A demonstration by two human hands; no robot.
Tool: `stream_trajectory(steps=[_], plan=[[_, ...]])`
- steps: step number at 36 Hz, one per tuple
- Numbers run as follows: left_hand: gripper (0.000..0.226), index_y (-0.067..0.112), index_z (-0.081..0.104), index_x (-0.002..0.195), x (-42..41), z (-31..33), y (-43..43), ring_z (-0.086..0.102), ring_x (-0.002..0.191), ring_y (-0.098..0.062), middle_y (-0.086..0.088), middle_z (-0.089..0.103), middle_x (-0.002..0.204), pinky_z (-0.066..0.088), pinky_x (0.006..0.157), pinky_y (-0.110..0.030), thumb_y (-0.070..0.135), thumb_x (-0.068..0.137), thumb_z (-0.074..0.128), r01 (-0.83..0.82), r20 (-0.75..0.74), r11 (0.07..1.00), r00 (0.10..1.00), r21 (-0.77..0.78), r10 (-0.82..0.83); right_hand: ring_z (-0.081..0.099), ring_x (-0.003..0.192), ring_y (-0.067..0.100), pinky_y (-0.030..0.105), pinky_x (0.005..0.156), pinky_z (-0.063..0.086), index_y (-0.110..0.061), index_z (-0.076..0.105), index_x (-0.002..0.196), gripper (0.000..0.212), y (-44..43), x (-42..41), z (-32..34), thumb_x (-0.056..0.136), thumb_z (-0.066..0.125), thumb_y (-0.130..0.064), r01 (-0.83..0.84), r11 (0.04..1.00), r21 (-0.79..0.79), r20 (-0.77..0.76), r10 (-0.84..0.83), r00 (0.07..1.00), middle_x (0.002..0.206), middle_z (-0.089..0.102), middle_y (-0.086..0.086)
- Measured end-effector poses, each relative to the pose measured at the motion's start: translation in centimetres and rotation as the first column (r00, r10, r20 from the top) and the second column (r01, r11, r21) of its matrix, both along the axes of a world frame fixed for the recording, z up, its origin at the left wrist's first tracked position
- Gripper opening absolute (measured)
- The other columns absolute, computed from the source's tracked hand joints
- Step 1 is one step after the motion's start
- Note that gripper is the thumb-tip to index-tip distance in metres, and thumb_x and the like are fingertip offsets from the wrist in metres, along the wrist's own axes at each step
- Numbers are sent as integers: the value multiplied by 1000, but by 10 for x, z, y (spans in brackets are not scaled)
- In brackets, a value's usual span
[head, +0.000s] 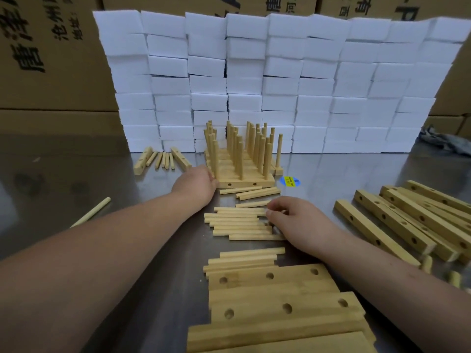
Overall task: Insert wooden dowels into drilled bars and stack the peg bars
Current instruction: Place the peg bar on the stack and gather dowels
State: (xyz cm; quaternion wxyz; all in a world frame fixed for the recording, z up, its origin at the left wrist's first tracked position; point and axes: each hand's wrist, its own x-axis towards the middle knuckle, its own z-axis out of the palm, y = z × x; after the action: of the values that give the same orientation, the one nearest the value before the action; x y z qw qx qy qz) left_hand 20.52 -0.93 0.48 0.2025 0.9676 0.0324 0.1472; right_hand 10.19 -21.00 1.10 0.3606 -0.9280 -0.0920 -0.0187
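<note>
The right hand (300,220) curls its fingers round the right ends of loose dowels (237,222) on the bench (331,169) — light, stiff, smooth rods, likely to roll, best pinched near an end. The left hand (196,186) touches the left end of the stacked peg bars (244,183); I cannot tell its grip. Drilled bars (382,225) lie to the right and foam blocks (254,72) stand behind — the upright pegs crowd any approach.

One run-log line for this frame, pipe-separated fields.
left hand: against peg bar stack, near-left corner | right hand: pinching loose dowels at their ends | drilled bars: unfilled, lying right | stage: picking up dowel
</note>
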Motion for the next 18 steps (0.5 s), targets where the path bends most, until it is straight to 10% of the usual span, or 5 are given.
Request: stream_trajectory(steps=[14, 18], plan=[[34, 18, 63, 91, -39, 4, -16, 54, 80, -17, -2, 62, 87, 37, 60, -25, 34, 97, 34, 299, -187, 954, 935, -38, -300, 55, 78, 1, 10, 66, 41, -26, 56, 124, 31, 6, -3, 16, 93, 51, -30, -19, 994, 108, -88, 28, 996, 99, 58, -14], [34, 17, 66, 92, -51, -5, -6, 57, 81, -19, -8, 66, 92, 39, 64, -24, 34, 97, 38, 308, -137, 939, 935, -151, -329, 51, 112, 14, 24, 86, 36, -30, 52, 129, 36, -8, -4, 41, 94, 44, -27, 74, 974, -213, 71, -61, 996, 131, 54, -6]])
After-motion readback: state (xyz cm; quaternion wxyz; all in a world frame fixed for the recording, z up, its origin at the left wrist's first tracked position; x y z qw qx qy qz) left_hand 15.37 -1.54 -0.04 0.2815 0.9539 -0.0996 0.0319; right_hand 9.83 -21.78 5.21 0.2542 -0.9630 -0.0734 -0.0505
